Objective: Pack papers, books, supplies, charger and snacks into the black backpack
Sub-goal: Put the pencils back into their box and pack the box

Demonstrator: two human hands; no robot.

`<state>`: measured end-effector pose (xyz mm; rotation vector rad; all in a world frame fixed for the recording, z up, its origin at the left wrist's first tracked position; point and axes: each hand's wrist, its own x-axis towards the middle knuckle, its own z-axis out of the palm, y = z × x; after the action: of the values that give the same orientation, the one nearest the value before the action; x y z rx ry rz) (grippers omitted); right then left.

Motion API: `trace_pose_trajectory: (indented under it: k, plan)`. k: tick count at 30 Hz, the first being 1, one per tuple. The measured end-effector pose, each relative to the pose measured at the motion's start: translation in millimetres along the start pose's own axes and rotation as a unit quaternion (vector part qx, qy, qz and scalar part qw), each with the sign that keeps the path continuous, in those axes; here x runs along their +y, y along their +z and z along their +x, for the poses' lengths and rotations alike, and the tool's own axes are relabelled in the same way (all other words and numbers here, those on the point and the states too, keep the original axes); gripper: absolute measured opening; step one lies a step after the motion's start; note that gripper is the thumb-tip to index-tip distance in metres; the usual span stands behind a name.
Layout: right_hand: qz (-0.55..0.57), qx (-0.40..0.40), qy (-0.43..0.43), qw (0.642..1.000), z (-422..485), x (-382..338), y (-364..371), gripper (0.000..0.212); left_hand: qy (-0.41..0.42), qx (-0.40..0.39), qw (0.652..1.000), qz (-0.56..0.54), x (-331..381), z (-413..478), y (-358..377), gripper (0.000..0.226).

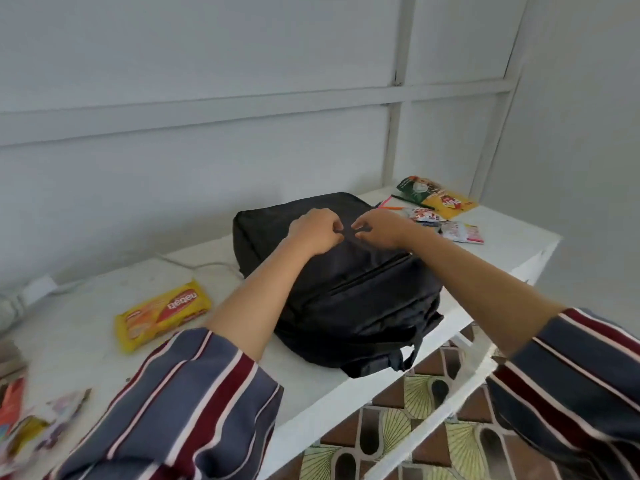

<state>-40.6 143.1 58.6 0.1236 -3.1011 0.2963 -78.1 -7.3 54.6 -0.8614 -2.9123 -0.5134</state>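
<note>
Atop table (86,341), matte backpack (363,299) (slumped), left hand (317,230), right hand (379,230) pinching it

One black backpack (346,299), two hands (317,230) (379,230), one white charger (36,289), at least four snack packets (162,311) (450,202) (424,214) (462,232)

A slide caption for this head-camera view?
Left hand and right hand pinch the black backpack on a white table, yellow snack packet alongside.

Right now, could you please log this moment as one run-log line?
black backpack: lying on white table | left hand: pinching its top | right hand: pinching alongside | yellow snack pack: outside, on table
</note>
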Motion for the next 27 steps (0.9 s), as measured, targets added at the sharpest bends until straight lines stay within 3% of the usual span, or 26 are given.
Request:
trace_pose_trajectory:
  k: [6, 13, 21, 27]
  plan:
    - [0.015, -0.008, 0.035, 0.999, -2.9, 101.8, -11.8, 0.035, 0.032, -0.016, 0.999, -0.005, 67.2, 61.7, 38.5, 0.027]
    - [0.023, 0.015, 0.070, 0.997, 31.9, 200.0, -12.4, 0.034, 0.050, -0.045, 0.997, -0.027, 98.1, 142.5, 67.5, 0.028]
    - [0.031, 0.021, 0.075, 0.997, 73.3, 269.6, 0.0, 0.034, 0.029, -0.084, 0.995, -0.040, 113.7, 204.2, 100.1, 0.027]
    - [0.030, 0.011, 0.024, 0.999, 104.3, 297.5, 14.1, 0.029, -0.006, -0.127, 0.991, -0.050, 123.3, 228.5, 124.4, 0.027]
